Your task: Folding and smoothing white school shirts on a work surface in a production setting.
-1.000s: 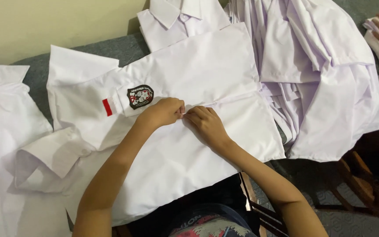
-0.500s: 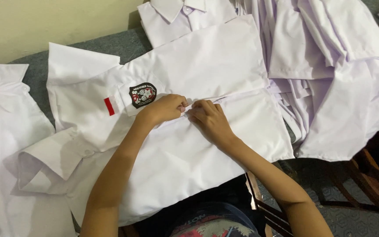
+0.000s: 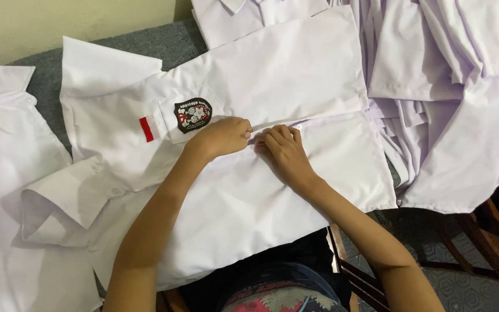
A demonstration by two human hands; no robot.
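soft, even indoor light — whites slightly bluish, faint shadows, mild blur throughout.

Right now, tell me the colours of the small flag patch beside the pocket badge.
The flag patch is red and white, on the white shirt; head view shows it.

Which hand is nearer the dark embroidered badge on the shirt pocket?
Left. The left hand pinches the shirt front just below and right of the badge, almost touching the pocket. The right hand sits farther right along the button placket.

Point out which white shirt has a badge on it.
The white shirt under both hands: its pocket carries a dark badge beside a red-and-white patch; the others show none.
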